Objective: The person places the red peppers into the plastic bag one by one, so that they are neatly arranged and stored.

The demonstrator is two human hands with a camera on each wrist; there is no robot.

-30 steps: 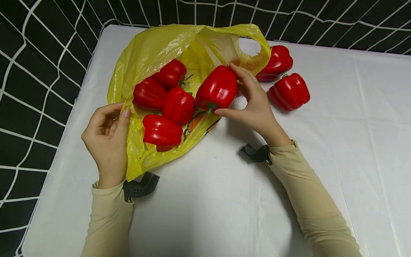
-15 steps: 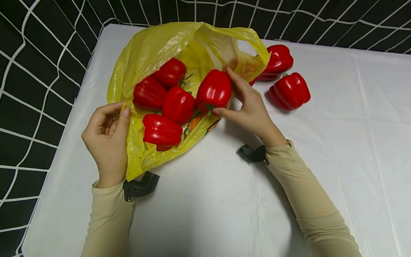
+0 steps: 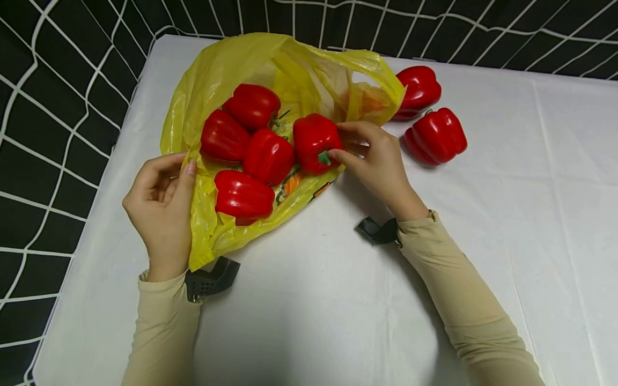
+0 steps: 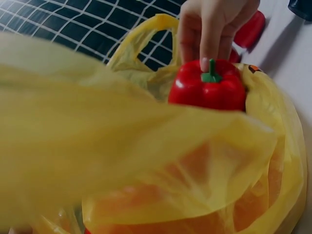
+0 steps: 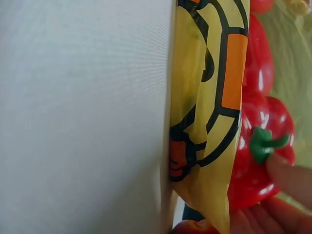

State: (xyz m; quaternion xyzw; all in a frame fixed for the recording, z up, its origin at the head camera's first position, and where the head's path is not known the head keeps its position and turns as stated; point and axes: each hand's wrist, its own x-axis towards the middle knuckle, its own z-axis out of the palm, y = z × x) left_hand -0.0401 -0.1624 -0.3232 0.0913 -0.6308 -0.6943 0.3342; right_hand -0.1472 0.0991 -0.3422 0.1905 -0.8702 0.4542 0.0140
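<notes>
My left hand (image 3: 161,209) pinches the edge of a yellow plastic bag (image 3: 212,69) between thumb and fingers. The bag lies on its side with its mouth spread toward me. At the mouth's right side, my right hand (image 3: 376,161) holds a red bell pepper (image 3: 314,139), its thumb beside the green stem and its fingers at the far side. In the right wrist view the thumb presses on this bell pepper (image 5: 253,180) near the stem. Several other red bell peppers (image 3: 267,158) rest inside the bag. Yellow plastic (image 4: 146,156) hides much of the left wrist view.
Two more red bell peppers (image 3: 436,136) lie on the white table (image 3: 512,161), just right of the bag's handle. Dark panels with white netting (image 3: 58,107) border the table at the back and left. A dark wrist camera (image 3: 379,230) sticks out from each sleeve.
My right hand has lowered the bell pepper into the bag's mouth, turning its stem toward the lower right. The bag's upper side has lifted a little, uncovering more of the peppers. My left hand stays put.
</notes>
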